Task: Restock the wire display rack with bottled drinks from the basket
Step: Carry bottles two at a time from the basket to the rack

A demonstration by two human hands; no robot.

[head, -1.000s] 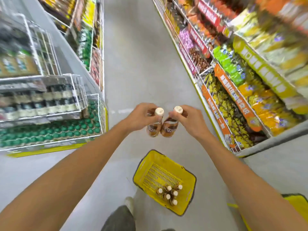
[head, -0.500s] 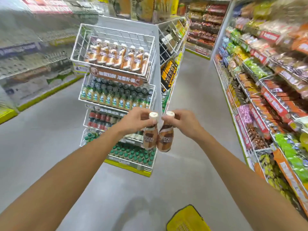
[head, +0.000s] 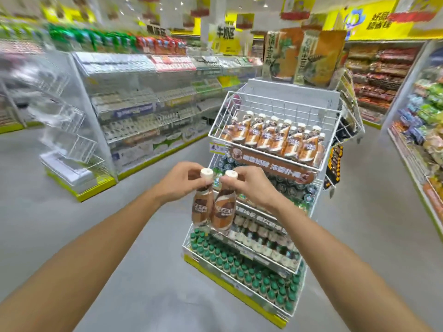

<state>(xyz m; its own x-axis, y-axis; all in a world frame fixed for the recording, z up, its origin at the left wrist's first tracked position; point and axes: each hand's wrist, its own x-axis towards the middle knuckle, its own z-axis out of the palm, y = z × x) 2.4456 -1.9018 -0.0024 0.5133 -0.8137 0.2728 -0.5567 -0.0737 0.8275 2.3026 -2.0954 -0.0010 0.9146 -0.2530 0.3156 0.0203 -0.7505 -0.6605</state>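
1. Your left hand [head: 178, 182] pinches one bottle [head: 202, 208] by the neck, just under its cream cap [head: 206, 173]. Your right hand [head: 251, 185] pinches the second bottle [head: 223, 213] the same way. Both hang upright, side by side.
2. They look like full, stiff plastic bottles in smooth, glossy sleeves, so probably weighty and slippery. A neck pinch lets them swing, and the waisted body should give a surer hold.
3. Both bottles hang in front of the wire rack [head: 282, 96], below its top shelf and level with its middle shelves.
4. The rack is thin white wire. Its top shelf tilts forward and holds a row of matching bottles [head: 275, 137], apparently with room behind them.
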